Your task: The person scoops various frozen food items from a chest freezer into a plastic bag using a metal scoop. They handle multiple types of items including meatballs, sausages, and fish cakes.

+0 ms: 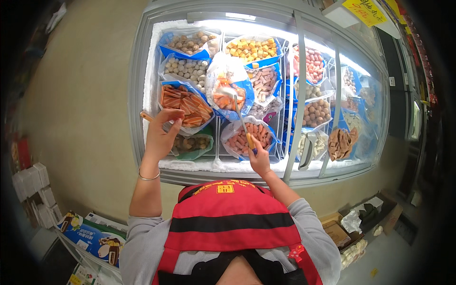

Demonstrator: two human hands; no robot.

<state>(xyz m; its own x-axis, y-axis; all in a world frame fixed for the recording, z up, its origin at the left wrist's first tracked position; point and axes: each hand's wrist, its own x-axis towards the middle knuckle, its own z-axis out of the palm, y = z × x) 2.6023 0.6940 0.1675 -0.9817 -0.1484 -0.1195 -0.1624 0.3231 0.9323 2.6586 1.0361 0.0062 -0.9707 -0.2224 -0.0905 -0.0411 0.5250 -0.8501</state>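
My right hand (260, 160) grips the yellow handle of a long metal ladle (239, 107). The ladle's bowl rests among orange and white frozen pieces (228, 101) in a tall clear and blue plastic bag (226, 69). My left hand (162, 133) hovers at the near edge of a bag of orange-striped frozen slices (185, 105). Its thumb and curled fingers are apart, and nothing shows between them. A wooden handle (146, 116) sticks out behind that hand; its other end is hidden. Beneath the ladle's shaft lies an opened bag of pink sausage-shaped pieces (247, 137).
A chest freezer (137, 89) with frosted walls holds wire baskets and several bags of frozen balls and yellow cubes (253, 50). Its sliding glass lid (310, 151) covers the right side, with a brown crumpled bag (342, 144) there. Cardboard boxes (335, 233) stand behind right.
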